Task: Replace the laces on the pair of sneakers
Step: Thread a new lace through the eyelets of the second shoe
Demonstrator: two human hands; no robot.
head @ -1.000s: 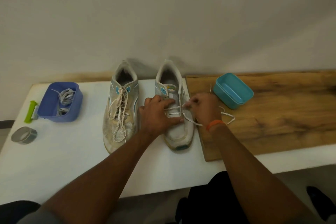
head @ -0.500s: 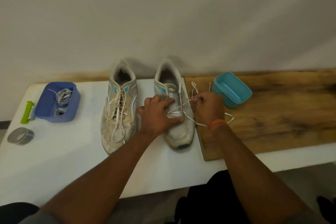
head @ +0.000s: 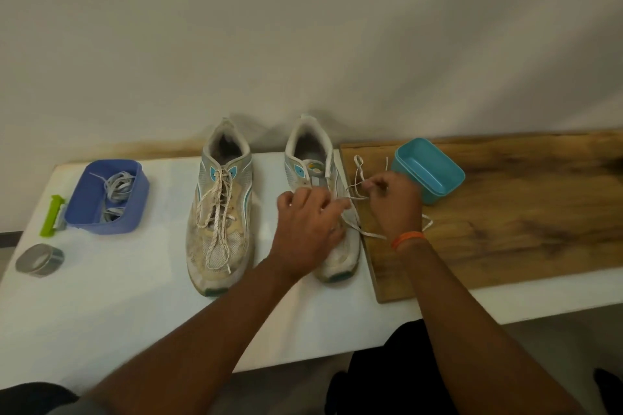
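- My left hand (head: pixel 308 229) lies on top of the right sneaker (head: pixel 337 253) in the middle of the frame, with its fingers spread loosely over the front part where the lace goes
- My right hand (head: pixel 396 204) is just to the right of that shoe, over the left edge of the wooden board (head: pixel 505 222), and its fingers are curled to pinch the old white lace (head: pixel 359 175)
- The lace runs from the shoe to my right hand; one end curls up above my fingers and other bits trail down across the board near my orange wristband (head: pixel 406 238)
- The top holes of the right sneaker have no lace in them, and my left hand hides the lower ones, so I cannot tell how much lace is in there
- The left sneaker (head: pixel 219 212) stands beside it, a little to the left of the middle, and it has its dirty lace all the way up
- Both shoes sit on the white tabletop (head: pixel 118 296) with their toes pointing at me and their heels close to the wall
- A teal tub (head: pixel 429 172) sits on the board, just right of my right hand
- At the left of the frame a blue tub (head: pixel 108 199) holds grey laces (head: pixel 116 185)
- A green tool (head: pixel 52 216) lies against the left side of the blue tub
- A roll of grey tape (head: pixel 38 260) lies near the left edge of the frame, below the green tool
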